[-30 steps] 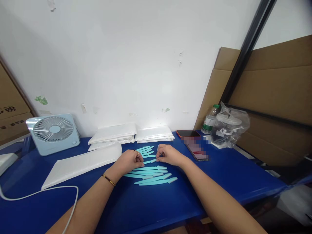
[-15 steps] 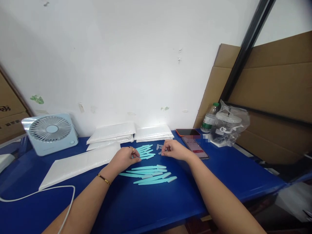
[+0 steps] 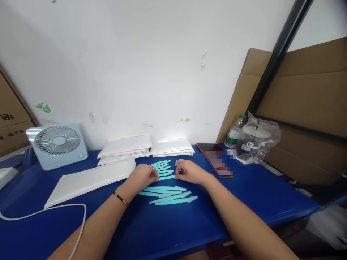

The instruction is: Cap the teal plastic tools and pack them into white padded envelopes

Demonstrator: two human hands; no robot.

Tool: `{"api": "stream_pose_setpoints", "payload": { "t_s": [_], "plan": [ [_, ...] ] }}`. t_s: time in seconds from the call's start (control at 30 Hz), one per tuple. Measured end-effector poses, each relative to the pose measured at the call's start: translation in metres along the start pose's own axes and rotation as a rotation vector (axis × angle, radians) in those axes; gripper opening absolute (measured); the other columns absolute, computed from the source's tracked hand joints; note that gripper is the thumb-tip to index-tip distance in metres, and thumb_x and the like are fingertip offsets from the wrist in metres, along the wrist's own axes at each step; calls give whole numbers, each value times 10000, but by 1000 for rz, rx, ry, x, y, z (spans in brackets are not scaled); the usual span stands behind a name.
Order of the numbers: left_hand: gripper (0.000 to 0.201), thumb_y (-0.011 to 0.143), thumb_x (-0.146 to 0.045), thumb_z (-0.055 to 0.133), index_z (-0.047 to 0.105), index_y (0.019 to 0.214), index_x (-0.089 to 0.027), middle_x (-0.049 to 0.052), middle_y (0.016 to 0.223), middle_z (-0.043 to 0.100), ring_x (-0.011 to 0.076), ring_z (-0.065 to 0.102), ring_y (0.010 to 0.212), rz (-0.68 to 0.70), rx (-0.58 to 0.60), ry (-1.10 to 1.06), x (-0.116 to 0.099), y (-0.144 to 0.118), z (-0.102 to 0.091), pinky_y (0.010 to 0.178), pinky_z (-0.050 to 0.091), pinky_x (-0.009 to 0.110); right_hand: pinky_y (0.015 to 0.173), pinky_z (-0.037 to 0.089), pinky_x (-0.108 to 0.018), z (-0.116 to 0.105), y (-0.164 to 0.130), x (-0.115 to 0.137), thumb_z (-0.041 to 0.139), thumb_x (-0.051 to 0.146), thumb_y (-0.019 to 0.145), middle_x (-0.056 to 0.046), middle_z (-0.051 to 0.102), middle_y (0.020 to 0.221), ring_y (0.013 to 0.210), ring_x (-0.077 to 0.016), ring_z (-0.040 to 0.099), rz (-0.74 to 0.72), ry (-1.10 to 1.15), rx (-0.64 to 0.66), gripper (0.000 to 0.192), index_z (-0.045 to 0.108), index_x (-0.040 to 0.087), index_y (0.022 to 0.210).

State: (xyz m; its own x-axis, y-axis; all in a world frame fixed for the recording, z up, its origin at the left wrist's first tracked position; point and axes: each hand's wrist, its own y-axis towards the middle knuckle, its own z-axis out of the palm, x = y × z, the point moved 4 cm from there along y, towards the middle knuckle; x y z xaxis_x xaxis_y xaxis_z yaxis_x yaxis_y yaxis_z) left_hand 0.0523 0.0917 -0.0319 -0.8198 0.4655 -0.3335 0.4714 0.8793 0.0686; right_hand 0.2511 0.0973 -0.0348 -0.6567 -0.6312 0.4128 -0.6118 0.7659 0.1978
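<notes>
My left hand [image 3: 143, 176] and my right hand [image 3: 187, 172] rest on the blue tabletop [image 3: 168, 231] facing each other, fingers curled in, and between their tips I pinch one teal plastic piece [image 3: 166, 177] by its two ends. The left pinches the thin end and the right closes on the wider end. It looks as if something small is between my right fingertips too, perhaps a cap, but it is too small to tell.

Just in front of my hands, toward me, a loose group of longer teal pieces with pale tips [image 3: 169, 194] lies side by side; I judge these to be the finished ones. Just behind my hands sits a tighter cluster of shorter teal pieces [image 3: 162, 167], seemingly waiting, with a tiny pale bit [image 3: 176, 163] beside them. So I judge the work roughly half done, with about as many pieces left as laid out.

Farther out, flat white packets [image 3: 89, 180] stretch to my left and two stacks of white packets [image 3: 148, 146] lie by the wall. A small fan [image 3: 58, 145] stands at far left, with a white cable [image 3: 54, 211] across the near corner. To my right lie two phones [image 3: 217, 159], a bottle [image 3: 235, 131] and a clear bag [image 3: 256, 142].
</notes>
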Motion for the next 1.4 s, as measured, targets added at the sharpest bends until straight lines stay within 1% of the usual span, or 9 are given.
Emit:
{"api": "stream_pose_setpoints", "payload": {
  "t_s": [0.17,0.33,0.53,0.67,0.77,0.93,1.07,1.3,1.4],
  "plan": [
    [148,718,-315,563,659,658,-219,-2,684,675,147,574,634,-66,-32,31,8,0,-4,556,350,235,593,363,-218,-3,1,-17,602,163,755,-33,552,822,649,-98,501,60,-113,-49,62,649,145,720],
    [164,724,-325,549,664,673,-220,8,697,681,155,581,647,-62,-21,31,7,0,-5,565,360,239,590,383,-211,-1,2,-8,686,315,711,-29,538,880,677,-105,510,21,-9,-69,188,643,169,821],
    [147,725,-302,549,661,668,-225,0,705,679,153,584,659,-43,-42,74,12,2,-3,571,359,244,606,383,-212,6,7,-11,620,207,764,-29,536,856,682,-103,511,7,-59,-58,45,635,164,761],
    [144,732,-299,548,673,726,-226,3,758,685,161,592,703,-74,-86,110,18,0,-8,613,377,254,635,390,-232,-7,1,-29,638,199,735,-36,546,856,685,-114,523,108,-96,-120,45,649,159,751],
    [206,740,-371,548,680,794,-224,11,807,679,159,592,724,-70,-95,48,13,-5,-12,618,387,246,626,398,-226,-18,-6,-26,614,224,754,-33,560,847,689,-115,533,125,13,-148,78,666,166,764],
    [272,673,-450,606,688,793,-221,-5,741,659,131,582,656,31,132,-175,-5,-11,-1,551,388,203,579,407,-211,-17,-11,2,664,285,710,-19,559,790,654,-108,527,16,164,79,130,694,172,766],
    [216,690,-409,589,685,723,-218,-4,682,655,129,563,613,13,125,-140,-4,-7,4,522,365,207,561,398,-207,-9,-11,12,739,324,627,-15,562,789,670,-116,526,-14,151,207,198,707,181,760],
    [176,714,-361,569,671,672,-223,-2,677,676,148,574,634,-37,42,-29,4,-1,0,546,355,233,595,371,-213,-4,-3,-2,633,171,727,-27,551,825,654,-99,500,14,-56,53,43,673,156,736],
    [183,718,-363,564,670,675,-220,5,691,681,154,582,655,-72,20,-20,7,-1,-2,550,359,237,610,370,-213,-4,-3,-6,576,94,736,-37,544,835,668,-100,504,18,-106,20,83,643,141,720]
  ]
}}
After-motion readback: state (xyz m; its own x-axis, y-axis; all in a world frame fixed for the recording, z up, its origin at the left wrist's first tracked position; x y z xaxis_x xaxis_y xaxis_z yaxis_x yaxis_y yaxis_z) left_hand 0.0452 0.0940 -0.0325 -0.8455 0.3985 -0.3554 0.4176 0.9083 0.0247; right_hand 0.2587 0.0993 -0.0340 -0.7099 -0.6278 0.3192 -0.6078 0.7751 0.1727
